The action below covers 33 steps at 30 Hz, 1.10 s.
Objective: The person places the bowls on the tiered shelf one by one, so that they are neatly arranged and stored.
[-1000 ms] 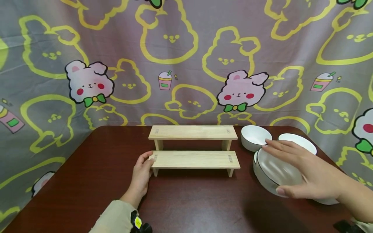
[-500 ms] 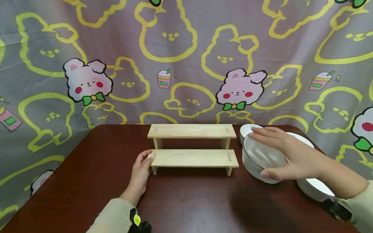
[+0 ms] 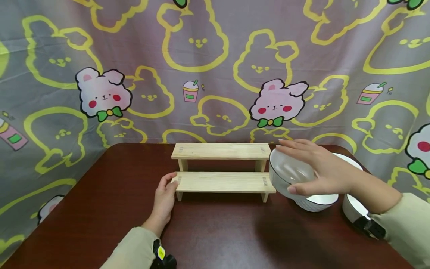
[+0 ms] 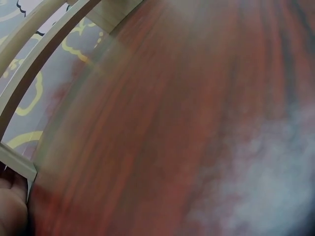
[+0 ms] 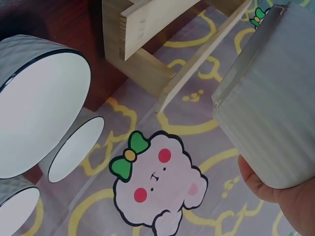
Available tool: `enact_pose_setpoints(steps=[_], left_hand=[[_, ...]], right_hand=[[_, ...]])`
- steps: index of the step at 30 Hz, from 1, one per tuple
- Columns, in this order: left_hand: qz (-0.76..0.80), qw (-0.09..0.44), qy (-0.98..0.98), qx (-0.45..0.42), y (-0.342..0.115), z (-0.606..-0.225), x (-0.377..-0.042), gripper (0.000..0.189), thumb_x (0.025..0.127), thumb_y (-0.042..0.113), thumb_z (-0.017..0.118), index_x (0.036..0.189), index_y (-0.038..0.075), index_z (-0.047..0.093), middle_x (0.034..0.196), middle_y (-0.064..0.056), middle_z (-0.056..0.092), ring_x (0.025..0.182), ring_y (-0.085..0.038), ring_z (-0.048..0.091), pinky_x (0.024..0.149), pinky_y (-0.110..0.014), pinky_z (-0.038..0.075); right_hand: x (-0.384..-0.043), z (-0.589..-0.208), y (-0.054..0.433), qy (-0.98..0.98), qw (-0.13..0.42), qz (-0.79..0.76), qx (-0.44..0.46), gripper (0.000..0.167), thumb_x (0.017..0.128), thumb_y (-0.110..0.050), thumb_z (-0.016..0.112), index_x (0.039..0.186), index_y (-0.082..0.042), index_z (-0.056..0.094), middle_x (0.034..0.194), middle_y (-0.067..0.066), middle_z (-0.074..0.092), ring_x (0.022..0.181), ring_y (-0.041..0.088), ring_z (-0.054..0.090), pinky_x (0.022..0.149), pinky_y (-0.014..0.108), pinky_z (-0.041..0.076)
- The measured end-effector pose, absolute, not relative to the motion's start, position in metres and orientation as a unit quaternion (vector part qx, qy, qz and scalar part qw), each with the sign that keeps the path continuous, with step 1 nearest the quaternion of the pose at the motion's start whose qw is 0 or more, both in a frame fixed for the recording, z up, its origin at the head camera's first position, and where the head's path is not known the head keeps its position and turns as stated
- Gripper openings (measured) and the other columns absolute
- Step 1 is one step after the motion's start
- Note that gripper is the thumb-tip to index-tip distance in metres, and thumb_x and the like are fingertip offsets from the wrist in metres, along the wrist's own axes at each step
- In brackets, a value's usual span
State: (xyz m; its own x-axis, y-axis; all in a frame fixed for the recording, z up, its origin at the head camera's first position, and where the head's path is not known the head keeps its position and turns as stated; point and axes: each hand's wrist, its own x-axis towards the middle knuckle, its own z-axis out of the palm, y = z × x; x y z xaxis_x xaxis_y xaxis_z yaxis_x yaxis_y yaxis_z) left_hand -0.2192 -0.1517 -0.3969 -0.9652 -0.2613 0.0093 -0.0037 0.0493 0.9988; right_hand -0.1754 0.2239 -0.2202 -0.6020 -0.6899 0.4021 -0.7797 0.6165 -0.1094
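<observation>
A two-step wooden rack (image 3: 221, 182) stands on the dark red-brown table (image 3: 215, 231). My left hand (image 3: 163, 196) holds the left end of its lower board; in the left wrist view only part of that hand shows, at the lower left corner. With thumb and fingers spread across it, my right hand (image 3: 319, 164) grips a white dark-rimmed bowl (image 3: 280, 181). This bowl is tilted, off the table, by the right end of the rack. The right wrist view shows its ribbed side, with the hand below.
Right of the rack, below the held bowl, sits a white bowl with a textured side (image 3: 314, 205). Another bowl (image 3: 354, 211) is partly behind my right wrist, and one more (image 3: 349, 160) is farther back. A patterned curtain (image 3: 215, 82) hangs behind the table.
My right hand has carried the bowl left and away from me, from over the other bowls to the rack's right end. The left hand has stayed on the rack.
</observation>
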Motion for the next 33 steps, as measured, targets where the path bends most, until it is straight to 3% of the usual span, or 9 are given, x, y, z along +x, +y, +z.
enact_pose_setpoints(steps=[7,18,28,33], left_hand=[[-0.663,0.113,-0.733,0.103,-0.15,-0.398,-0.219,0.03,0.095,0.014,0.044,0.124,0.011,0.05,0.115,-0.013,0.056,0.093,-0.014,0.049,0.079,-0.025,0.038],[-0.666,0.117,-0.73,0.104,-0.149,-0.399,-0.217,0.03,0.095,0.014,0.043,0.124,0.011,0.05,0.111,-0.017,0.06,0.08,-0.008,0.054,0.07,-0.023,0.042],[-0.67,0.126,-0.725,0.098,-0.148,-0.4,-0.217,0.029,0.096,0.012,0.041,0.123,0.009,0.049,0.115,-0.018,0.06,0.085,-0.009,0.055,0.071,-0.021,0.042],[-0.676,0.128,-0.721,0.085,-0.146,-0.4,-0.219,0.031,0.097,0.01,0.038,0.126,0.007,0.046,0.126,-0.017,0.053,0.104,-0.017,0.052,0.076,-0.017,0.041]], right_hand=[[-0.186,-0.216,0.21,-0.893,0.133,0.137,0.408,0.081,0.066,-0.042,0.075,0.136,-0.012,0.047,0.139,0.011,0.046,0.125,0.034,0.036,0.091,0.057,0.034],[-0.203,-0.216,0.189,-0.895,0.12,0.134,0.409,0.076,0.069,-0.042,0.072,0.134,-0.011,0.049,0.139,0.011,0.046,0.125,0.036,0.037,0.093,0.057,0.034],[-0.221,-0.215,0.166,-0.895,0.105,0.124,0.415,0.076,0.072,-0.046,0.067,0.135,-0.008,0.047,0.139,0.013,0.045,0.128,0.036,0.034,0.099,0.056,0.03],[-0.23,-0.213,0.153,-0.9,0.097,0.121,0.407,0.079,0.071,-0.049,0.066,0.136,-0.009,0.046,0.141,0.011,0.042,0.128,0.035,0.034,0.1,0.054,0.03]])
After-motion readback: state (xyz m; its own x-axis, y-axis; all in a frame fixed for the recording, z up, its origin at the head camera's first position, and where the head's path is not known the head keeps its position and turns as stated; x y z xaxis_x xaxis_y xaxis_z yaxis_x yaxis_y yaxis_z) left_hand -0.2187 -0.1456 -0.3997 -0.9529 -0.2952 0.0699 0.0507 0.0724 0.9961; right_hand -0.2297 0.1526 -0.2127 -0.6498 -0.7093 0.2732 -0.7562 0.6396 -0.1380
